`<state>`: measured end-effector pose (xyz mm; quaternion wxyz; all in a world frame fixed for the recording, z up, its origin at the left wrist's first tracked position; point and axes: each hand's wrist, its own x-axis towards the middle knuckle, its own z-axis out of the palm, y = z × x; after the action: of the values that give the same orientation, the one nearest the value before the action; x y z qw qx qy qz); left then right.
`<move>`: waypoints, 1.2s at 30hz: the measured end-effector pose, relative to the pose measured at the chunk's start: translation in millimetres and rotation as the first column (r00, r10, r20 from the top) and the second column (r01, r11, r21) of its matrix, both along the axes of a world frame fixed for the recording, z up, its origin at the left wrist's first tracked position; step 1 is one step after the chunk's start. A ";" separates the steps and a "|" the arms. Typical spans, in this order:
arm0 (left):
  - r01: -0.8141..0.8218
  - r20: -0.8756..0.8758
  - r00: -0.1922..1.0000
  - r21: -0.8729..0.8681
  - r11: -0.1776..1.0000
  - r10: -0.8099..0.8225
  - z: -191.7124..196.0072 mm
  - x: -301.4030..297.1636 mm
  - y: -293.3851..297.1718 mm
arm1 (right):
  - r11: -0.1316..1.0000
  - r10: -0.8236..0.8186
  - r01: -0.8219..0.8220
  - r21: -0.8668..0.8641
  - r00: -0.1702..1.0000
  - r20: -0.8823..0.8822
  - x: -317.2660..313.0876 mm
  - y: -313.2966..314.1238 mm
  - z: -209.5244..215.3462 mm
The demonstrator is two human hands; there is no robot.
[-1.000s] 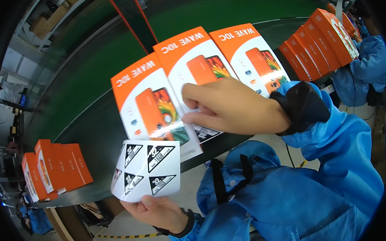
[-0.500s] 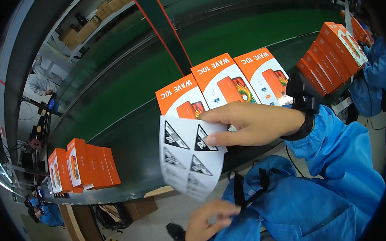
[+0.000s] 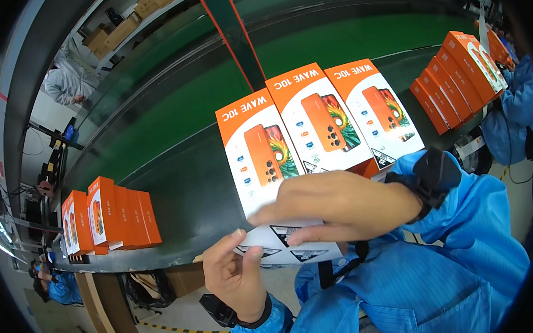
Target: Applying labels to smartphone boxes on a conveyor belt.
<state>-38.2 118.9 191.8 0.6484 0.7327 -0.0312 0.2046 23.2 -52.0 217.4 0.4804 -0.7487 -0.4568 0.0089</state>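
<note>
Pinching the near left edge of the white sheet between thumb and fingers, the left hand is on the near side of the left box. The right hand reaches over the sheet from the right, fingers pressed together, thumb lower down; whether it grips the sheet, I cannot tell. The sheet, printed with black triangles, is at that box's near end, partly hidden by the right hand. The middle box and right box lie farther right on the desk, each bearing a black triangle at its near end. Orange boxes form a left pile and a right pile.
</note>
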 end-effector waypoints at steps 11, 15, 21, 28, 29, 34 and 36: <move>0.002 -0.089 0.996 -0.046 0.999 -0.006 -5.5 -2.6 5.9 | 0.993 -0.114 0.116 0.010 0.988 -0.109 -7.9 4.8 -10.2; 0.000 -0.120 0.993 -0.040 0.999 -0.005 -7.3 -0.1 8.7 | 0.994 -0.110 0.109 -0.020 0.994 -0.028 -5.5 7.3 -13.2; -0.005 -0.145 0.989 -0.034 0.999 0.000 -8.1 4.7 7.6 | 0.986 -0.066 0.085 -0.143 0.989 0.132 -1.8 3.9 -12.6; 0.018 -0.108 0.994 -0.129 0.991 -0.033 -23.0 3.4 8.2 | 0.995 0.051 -0.062 -0.076 0.989 -0.136 6.8 3.0 -19.9; 0.022 -0.085 0.995 -0.220 0.975 -0.042 -25.7 2.3 9.0 | 0.995 0.053 -0.064 -0.076 0.989 -0.137 6.4 4.2 -19.8; 0.032 -0.040 0.998 -0.205 0.978 -0.041 -27.6 4.8 4.2 | 1.000 -0.020 0.023 0.019 0.989 -0.150 6.5 10.6 -20.9; 0.006 -0.050 0.999 -0.273 0.962 -0.021 -25.7 3.9 1.4 | 1.000 -0.024 0.025 0.006 0.993 -0.116 6.4 10.1 -21.4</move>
<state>-34.2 120.2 166.1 0.7450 0.6413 0.0093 0.1832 29.5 -41.9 196.0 0.5092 -0.7504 -0.4190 0.0449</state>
